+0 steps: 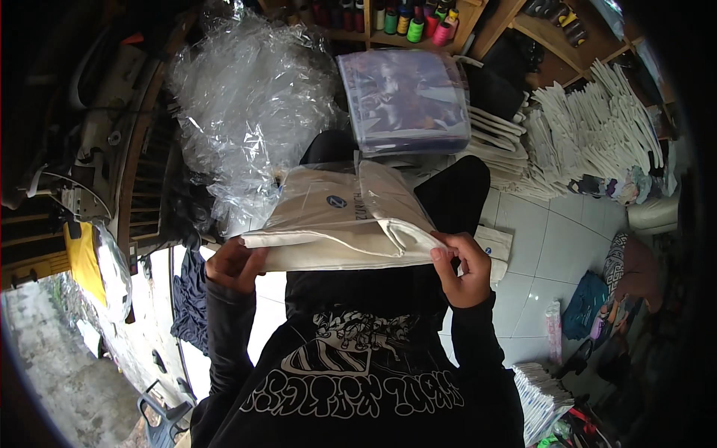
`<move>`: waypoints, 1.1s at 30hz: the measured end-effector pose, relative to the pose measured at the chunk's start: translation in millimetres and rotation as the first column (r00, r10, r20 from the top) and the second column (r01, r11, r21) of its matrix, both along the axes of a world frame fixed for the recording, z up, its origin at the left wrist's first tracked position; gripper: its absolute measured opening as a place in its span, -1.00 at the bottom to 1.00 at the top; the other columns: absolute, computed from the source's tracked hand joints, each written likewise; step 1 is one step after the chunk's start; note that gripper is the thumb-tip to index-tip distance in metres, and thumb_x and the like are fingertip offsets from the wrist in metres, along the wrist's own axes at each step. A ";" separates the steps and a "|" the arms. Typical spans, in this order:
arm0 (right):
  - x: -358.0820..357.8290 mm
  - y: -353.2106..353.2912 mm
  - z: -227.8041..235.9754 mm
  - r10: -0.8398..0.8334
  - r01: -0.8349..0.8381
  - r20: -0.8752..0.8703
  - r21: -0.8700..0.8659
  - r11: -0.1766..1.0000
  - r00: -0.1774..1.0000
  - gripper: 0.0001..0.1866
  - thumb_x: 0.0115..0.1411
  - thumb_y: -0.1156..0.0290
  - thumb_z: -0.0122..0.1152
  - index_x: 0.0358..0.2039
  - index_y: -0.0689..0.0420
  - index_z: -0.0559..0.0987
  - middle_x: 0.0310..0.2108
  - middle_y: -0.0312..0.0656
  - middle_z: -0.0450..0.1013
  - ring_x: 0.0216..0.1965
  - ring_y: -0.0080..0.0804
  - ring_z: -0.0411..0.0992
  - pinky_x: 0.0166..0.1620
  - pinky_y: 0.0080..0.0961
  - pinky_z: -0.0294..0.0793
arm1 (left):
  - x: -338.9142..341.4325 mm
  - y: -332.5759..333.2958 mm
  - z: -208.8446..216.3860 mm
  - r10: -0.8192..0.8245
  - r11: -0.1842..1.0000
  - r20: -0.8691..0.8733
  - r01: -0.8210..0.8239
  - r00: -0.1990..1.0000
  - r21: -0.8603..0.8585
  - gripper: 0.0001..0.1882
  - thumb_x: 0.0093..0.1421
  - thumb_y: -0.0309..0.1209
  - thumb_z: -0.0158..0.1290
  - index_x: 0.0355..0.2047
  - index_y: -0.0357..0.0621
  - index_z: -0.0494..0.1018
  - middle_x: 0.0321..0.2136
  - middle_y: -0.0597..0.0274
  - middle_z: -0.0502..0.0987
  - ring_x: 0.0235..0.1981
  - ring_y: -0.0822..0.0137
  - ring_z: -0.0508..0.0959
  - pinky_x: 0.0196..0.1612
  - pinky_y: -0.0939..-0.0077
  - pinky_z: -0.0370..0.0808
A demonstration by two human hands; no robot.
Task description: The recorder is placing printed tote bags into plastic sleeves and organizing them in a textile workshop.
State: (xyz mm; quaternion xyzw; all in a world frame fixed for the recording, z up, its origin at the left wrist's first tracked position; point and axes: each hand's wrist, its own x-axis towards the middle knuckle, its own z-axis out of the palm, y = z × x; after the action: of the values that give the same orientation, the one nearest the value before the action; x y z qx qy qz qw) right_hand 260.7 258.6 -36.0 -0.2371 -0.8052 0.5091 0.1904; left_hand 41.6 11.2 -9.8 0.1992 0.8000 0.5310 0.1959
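A cream canvas bag (321, 257) with a small round blue emblem stretches between my two hands above my lap. A transparent plastic sleeve (310, 194) covers its far part, while the near folded edge shows bare. My left hand (237, 265) pinches the left corner of the bag. At the opposite corner, my right hand (464, 267) grips the cloth with the thumb on top. A loose fold of canvas rises near the right hand. Whether the fingers also hold the plastic, I cannot tell.
Beyond my knees lie a crumpled heap of transparent plastic (254, 97) and a stack of flat plastic sleeves (407, 101). Piles of cream cloth bags (590, 134) stand at the far right. Thread spools (414, 28) fill a wooden shelf. Another cream bag (494, 250) lies on the tiles.
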 end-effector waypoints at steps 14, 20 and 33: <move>-39.8 36.4 51.6 0.152 -0.169 -0.540 0.017 0.985 0.828 -0.66 -0.07 0.49 0.20 -0.27 0.34 0.38 -0.35 -0.13 0.33 -0.32 -0.46 0.33 -0.19 -0.56 0.30 | -52.5 0.2 26.1 -0.199 0.966 -0.348 0.243 0.916 0.087 -0.52 -0.02 -0.18 0.09 -0.21 -0.32 0.37 -0.25 0.03 0.42 -0.10 0.22 0.36 -0.02 0.41 0.23; -37.8 23.4 54.8 0.052 -0.252 -0.592 -0.260 0.932 0.805 -0.43 -0.05 0.38 0.18 -0.09 0.41 0.20 -0.17 0.03 0.31 -0.13 -0.34 0.31 -0.04 -0.48 0.24 | -36.3 14.2 30.7 -0.075 0.946 -0.225 0.140 0.972 0.293 -0.57 0.03 -0.24 0.06 -0.18 -0.30 0.31 -0.26 0.05 0.45 -0.22 0.29 0.45 -0.11 0.44 0.35; -53.4 28.9 77.0 -0.026 0.179 -0.696 0.148 0.973 0.718 -0.34 0.01 0.08 0.11 -0.11 0.44 0.27 -0.13 0.11 0.27 -0.12 -0.18 0.32 -0.05 -0.36 0.28 | -27.3 50.1 69.3 -0.185 0.719 -0.104 0.207 0.977 0.664 -0.38 -0.07 -0.47 0.16 0.00 -0.39 0.18 -0.15 0.07 0.40 -0.10 0.32 0.39 -0.03 0.50 0.25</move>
State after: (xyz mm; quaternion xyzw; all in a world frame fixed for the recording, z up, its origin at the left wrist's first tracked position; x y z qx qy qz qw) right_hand 207.4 287.5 41.0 -0.0545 -0.7100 0.4636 0.5273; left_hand 14.2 61.3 59.5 0.3477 0.5326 0.7562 0.1537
